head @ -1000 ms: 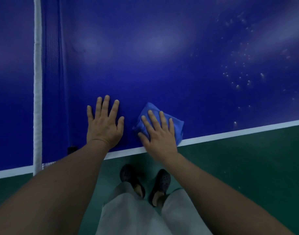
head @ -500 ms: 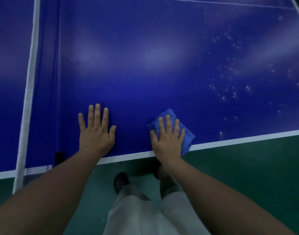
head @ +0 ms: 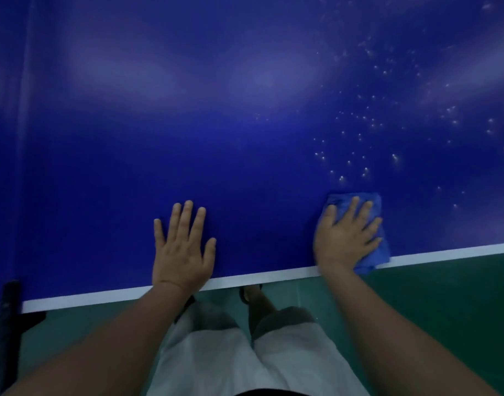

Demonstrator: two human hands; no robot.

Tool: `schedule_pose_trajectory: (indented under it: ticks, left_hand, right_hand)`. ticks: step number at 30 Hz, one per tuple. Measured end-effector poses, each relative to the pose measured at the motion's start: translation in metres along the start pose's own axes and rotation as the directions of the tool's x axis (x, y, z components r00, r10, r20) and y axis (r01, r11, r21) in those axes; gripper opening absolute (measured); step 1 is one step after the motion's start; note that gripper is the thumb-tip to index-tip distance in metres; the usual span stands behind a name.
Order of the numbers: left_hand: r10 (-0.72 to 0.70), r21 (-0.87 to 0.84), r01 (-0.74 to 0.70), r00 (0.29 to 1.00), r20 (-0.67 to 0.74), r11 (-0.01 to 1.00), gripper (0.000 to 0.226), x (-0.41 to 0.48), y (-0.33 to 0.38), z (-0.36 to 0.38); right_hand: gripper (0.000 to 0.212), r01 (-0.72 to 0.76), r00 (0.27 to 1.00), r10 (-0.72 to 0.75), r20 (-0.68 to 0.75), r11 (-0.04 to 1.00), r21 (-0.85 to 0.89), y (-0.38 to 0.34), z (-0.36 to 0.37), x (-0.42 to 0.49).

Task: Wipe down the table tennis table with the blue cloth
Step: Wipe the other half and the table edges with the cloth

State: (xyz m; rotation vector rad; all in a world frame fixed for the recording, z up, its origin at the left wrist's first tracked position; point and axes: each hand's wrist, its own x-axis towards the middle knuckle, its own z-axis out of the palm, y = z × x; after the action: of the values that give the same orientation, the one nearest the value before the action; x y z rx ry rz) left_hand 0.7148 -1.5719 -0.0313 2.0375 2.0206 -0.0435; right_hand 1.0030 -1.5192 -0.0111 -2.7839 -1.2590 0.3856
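Dark blue table tennis table (head: 245,138) over green floor (head: 445,310). Your left hand (head: 182,252) lies spread flat; your right hand (head: 345,241), spread, presses the folded blue cloth (head: 379,254) at the near edge, lengthwise away from you.

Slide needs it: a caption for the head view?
Right hand presses the blue cloth onto the table tennis table at its near edge; left hand lies flat; specks ahead.

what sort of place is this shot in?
Likely an indoor table tennis hall or sports room: a blue table tennis table with a white edge line, what looks like a black net clamp at the left, and green floor below.
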Motion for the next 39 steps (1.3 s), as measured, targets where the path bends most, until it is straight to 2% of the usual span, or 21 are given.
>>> schedule_pose_trajectory:
  ticks: [2,3,5,6,7,12,14,15,16,18,20,22,23,24,26,28,29,31,33,37,39]
  left_hand:
    - [-0.004,-0.003,0.004,1.000,-0.017,1.000,0.071,0.000,0.000,0.001]
    - [-0.009,-0.005,0.008,1.000,-0.027,1.000,0.071,0.000,0.001,0.002]
    - [-0.018,-0.011,0.017,0.999,-0.036,1.000,0.071,0.001,0.002,0.003]
    - [-0.018,-0.010,0.017,0.999,-0.033,1.000,0.071,0.001,0.002,0.002]
    - [-0.019,-0.003,0.019,0.999,-0.028,1.000,0.071,0.001,0.002,0.002]
    - [-0.040,-0.017,0.040,0.999,-0.014,0.999,0.070,0.001,0.004,0.000]
    - [-0.040,-0.028,0.039,0.999,-0.010,0.999,0.069,-0.001,0.003,-0.002]
    - [-0.035,-0.037,0.035,0.999,-0.015,0.999,0.069,-0.001,0.004,-0.003]
    - [-0.031,-0.052,0.030,0.999,-0.024,0.998,0.069,-0.001,0.003,-0.005]
    - [-0.041,-0.123,0.034,0.998,-0.049,0.992,0.068,0.000,0.002,-0.006]
    - [-0.101,-0.234,0.082,0.992,-0.072,0.969,0.068,0.003,0.002,-0.008]
    - [-0.134,-0.286,0.111,0.989,-0.063,0.952,0.070,0.006,0.002,-0.010]
    - [-0.132,-0.271,0.116,0.990,-0.043,0.955,0.071,0.006,0.002,-0.011]
    - [-0.129,-0.240,0.121,0.992,-0.015,0.963,0.072,0.006,0.003,-0.011]
    - [-0.128,-0.163,0.132,0.991,0.031,0.978,0.072,0.006,0.005,-0.012]
    - [-0.134,-0.086,0.138,0.990,0.054,0.987,0.072,0.006,0.006,-0.010]
    - [-0.139,-0.046,0.141,0.989,0.055,0.989,0.073,0.005,0.007,-0.008]
    - [-0.143,0.006,0.143,0.989,0.048,0.990,0.072,0.004,0.008,-0.005]
    - [-0.148,0.023,0.148,0.988,0.031,0.989,0.072,0.004,0.008,-0.002]
    - [-0.140,0.017,0.140,0.990,0.024,0.990,0.074,0.005,0.010,-0.002]
    - [-0.140,0.018,0.140,0.990,0.033,0.990,0.075,0.005,0.010,-0.002]
  right_hand:
    - [0.065,0.308,0.951,-0.308,-0.009,0.951,0.005,-0.025,0.017,-0.040]
    - [0.066,0.568,0.823,-0.566,0.051,0.823,-0.027,-0.029,0.024,-0.059]
    - [0.065,0.910,0.413,-0.884,0.219,0.410,-0.058,-0.018,0.029,-0.066]
    - [0.064,0.960,0.277,-0.927,0.255,0.276,-0.040,-0.011,0.025,-0.050]
    - [0.063,0.968,0.251,-0.936,0.245,0.249,-0.041,-0.005,0.021,-0.027]
    - [0.070,0.728,0.684,-0.703,0.193,0.675,-0.121,0.010,-0.011,0.083]
    - [0.070,0.698,0.716,-0.675,0.178,0.704,-0.134,0.004,-0.009,0.067]
    - [0.069,0.750,0.661,-0.728,0.183,0.645,-0.145,0.000,-0.004,0.048]
    - [0.068,0.839,0.543,-0.814,0.205,0.524,-0.144,-0.004,0.002,0.024]
    - [0.065,0.991,0.129,-0.940,0.315,0.109,-0.079,-0.012,0.017,-0.022]
    - [0.062,0.963,-0.255,-0.878,0.405,-0.271,0.020,-0.033,0.023,-0.036]
    - [0.062,0.896,-0.427,-0.798,0.425,-0.435,0.084,-0.077,0.023,-0.010]
    - [0.062,0.894,-0.429,-0.804,0.413,-0.442,0.069,-0.104,0.023,0.009]
    - [0.063,0.925,-0.363,-0.850,0.383,-0.378,0.036,-0.133,0.024,0.032]
    - [0.072,0.999,-0.018,-0.945,0.326,-0.031,-0.034,-0.190,0.019,0.089]
    - [0.074,0.933,0.358,-0.878,0.316,0.348,-0.090,-0.222,0.007,0.138]
    - [0.071,0.888,0.456,-0.843,0.285,0.453,-0.082,-0.226,0.005,0.149]
    - [0.070,0.886,0.463,-0.849,0.255,0.452,-0.102,-0.219,0.005,0.136]
    - [0.075,0.962,0.273,-0.917,0.290,0.258,-0.089,-0.190,0.015,0.093]
    - [0.063,0.908,-0.406,-0.815,0.414,-0.410,0.084,-0.108,0.021,0.020]
    - [0.061,0.817,-0.561,-0.710,0.426,-0.559,0.144,-0.108,0.019,0.042]
